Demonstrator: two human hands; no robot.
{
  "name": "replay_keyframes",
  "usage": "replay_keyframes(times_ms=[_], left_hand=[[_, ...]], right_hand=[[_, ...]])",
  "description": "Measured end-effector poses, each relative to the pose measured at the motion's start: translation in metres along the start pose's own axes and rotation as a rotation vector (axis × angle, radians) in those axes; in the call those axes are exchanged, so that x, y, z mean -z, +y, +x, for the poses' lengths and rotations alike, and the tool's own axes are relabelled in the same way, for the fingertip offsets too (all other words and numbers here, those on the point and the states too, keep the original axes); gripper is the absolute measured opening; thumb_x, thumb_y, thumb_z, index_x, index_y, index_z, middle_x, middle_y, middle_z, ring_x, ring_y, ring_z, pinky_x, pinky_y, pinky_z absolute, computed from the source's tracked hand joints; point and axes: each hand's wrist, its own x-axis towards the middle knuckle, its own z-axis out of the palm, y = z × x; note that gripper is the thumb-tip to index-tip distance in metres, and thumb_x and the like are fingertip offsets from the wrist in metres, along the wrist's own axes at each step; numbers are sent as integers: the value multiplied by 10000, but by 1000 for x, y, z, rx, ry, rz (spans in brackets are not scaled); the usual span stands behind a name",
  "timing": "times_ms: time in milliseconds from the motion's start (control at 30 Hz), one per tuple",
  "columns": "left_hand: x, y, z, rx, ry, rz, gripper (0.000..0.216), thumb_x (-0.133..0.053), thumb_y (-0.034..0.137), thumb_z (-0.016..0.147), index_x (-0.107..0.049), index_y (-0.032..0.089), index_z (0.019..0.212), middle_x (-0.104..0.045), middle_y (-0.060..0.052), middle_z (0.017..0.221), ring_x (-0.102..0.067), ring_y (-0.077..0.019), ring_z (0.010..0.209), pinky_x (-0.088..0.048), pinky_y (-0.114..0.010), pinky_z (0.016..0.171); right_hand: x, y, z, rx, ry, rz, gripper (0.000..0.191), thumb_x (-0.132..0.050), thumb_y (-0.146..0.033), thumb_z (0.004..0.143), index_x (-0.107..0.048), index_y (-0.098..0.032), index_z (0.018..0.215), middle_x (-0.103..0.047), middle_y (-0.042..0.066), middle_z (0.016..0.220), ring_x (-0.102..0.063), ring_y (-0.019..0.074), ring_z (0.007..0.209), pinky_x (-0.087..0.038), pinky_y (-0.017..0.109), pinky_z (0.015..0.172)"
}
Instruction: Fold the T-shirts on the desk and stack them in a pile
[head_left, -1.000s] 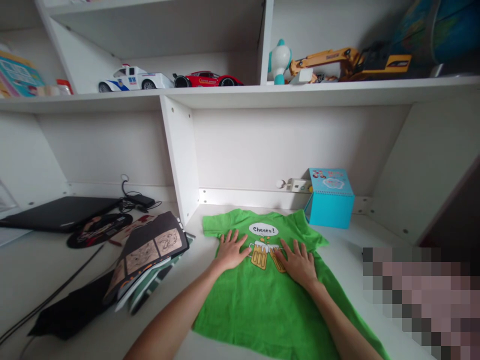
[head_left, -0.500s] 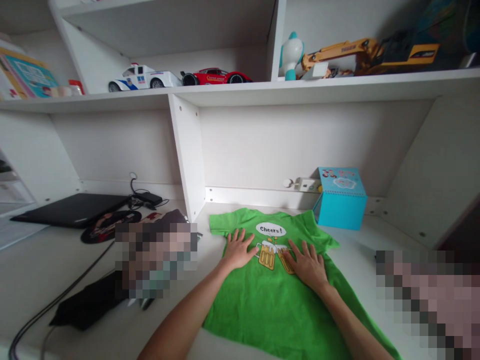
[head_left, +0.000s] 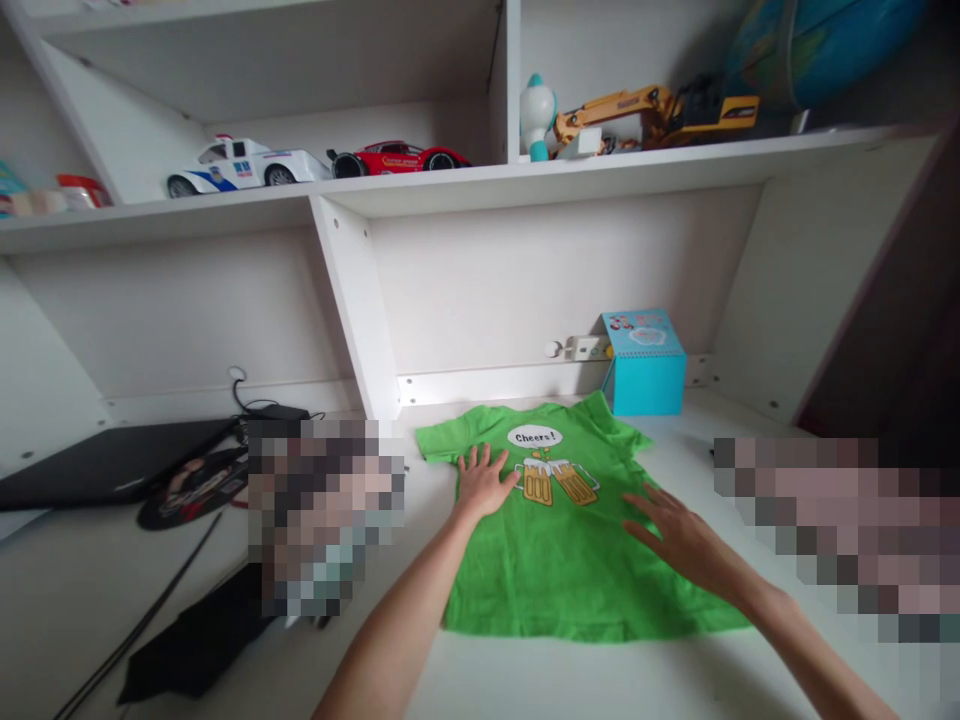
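Observation:
A green T-shirt [head_left: 540, 570] lies spread out, printed side up, with its collar toward the wall. Its print shows two beer mugs and the word "Cheers!". Flat on the chest, just left of the mugs, rests my left hand [head_left: 484, 485] with its fingers spread. My right hand [head_left: 679, 530] is over the shirt's right side, fingers stretched and apart, holding nothing. Whether its fingertips touch the cloth I cannot tell. The lower hem shows whole, a little wavy, and the right sleeve is slightly creased.
Behind the shirt stands a blue desk calendar [head_left: 649, 385] beside a power strip [head_left: 589, 348]. On the left are a black laptop [head_left: 112, 460], cables and a black cloth [head_left: 195, 640]. Toy cars, a yellow toy excavator [head_left: 652, 115] and a globe [head_left: 832, 50] occupy the shelf above.
My right hand has moved off the mug print to the right side of the shirt. My left hand stays on the chest. The view has shifted, bringing the whole hem into sight.

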Motion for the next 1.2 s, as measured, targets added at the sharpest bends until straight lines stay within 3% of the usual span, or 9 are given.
replay_keyframes(times_ms=[100,200,467,1200], left_hand=[[0,0,1,-3,-11,-3,719,-45,692,816,-210,337,1419,-144,-15,1508,-112,-317,1366,-100,-555,1070],[0,0,1,1,-26,3,692,-62,667,829,-202,336,1421,-132,-6,1510,-99,-317,1368,-92,-551,1071],[6,3,-1,-1,-17,5,721,-48,676,817,-229,319,1416,-167,-34,1504,-133,-333,1358,-105,-559,1063],[5,1,2,-5,-13,5,716,-61,681,819,-217,323,1419,-153,-21,1505,-130,-316,1362,-103,-552,1069]], right_hand=[[-6,9,-42,-10,-11,-44,546,-306,-560,864,-414,-324,1344,-339,31,1434,-255,278,1332,-338,506,992],[-7,5,-59,-32,34,-85,536,-257,-570,883,-343,-367,1372,-309,-20,1448,-210,249,1350,-293,499,1026],[8,-10,-52,-72,24,-78,522,-272,-553,893,-379,-343,1359,-340,-15,1434,-251,240,1334,-300,449,1020],[16,-20,-54,-98,-16,-74,536,-278,-553,893,-365,-325,1370,-317,-4,1445,-214,246,1348,-277,458,1031]])
